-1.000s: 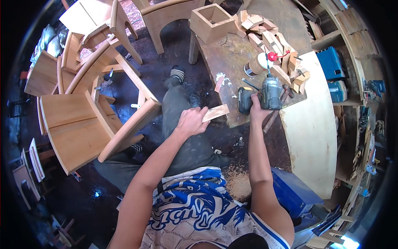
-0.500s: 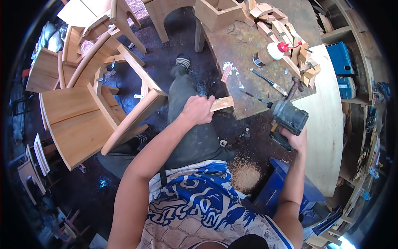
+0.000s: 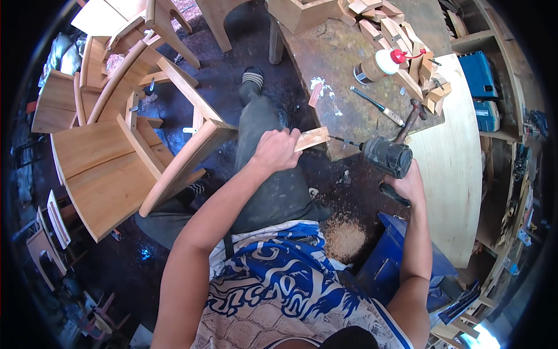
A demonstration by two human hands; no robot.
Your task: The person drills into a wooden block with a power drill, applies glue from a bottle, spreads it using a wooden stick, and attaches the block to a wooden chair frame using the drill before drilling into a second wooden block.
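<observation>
Over my outstretched leg, my left hand (image 3: 278, 151) is closed round a short wooden block (image 3: 312, 139), whose free end points right. My right hand (image 3: 407, 185) grips a dark cordless drill (image 3: 388, 157) by its handle. The drill's thin bit (image 3: 344, 141) points left, and its tip is at or very near the block's end; I cannot tell whether it has entered the wood. Under and behind the drill, a hammer (image 3: 411, 119) lies at the worktable's edge. Beside it is a chisel-like tool (image 3: 378, 107) with a pale handle.
On the worktable (image 3: 325, 64) stand a glue bottle (image 3: 378, 67) with a red cap and a pile of wood blocks (image 3: 401, 35). Wooden chair frames (image 3: 110, 168) crowd the left. A blue box (image 3: 386, 256) sits near my right arm, beside sawdust (image 3: 344, 237) on the floor.
My right hand has brought the drill left, so the bit now meets or nearly meets the block's end. My left hand has tilted the block slightly and raised it a little.
</observation>
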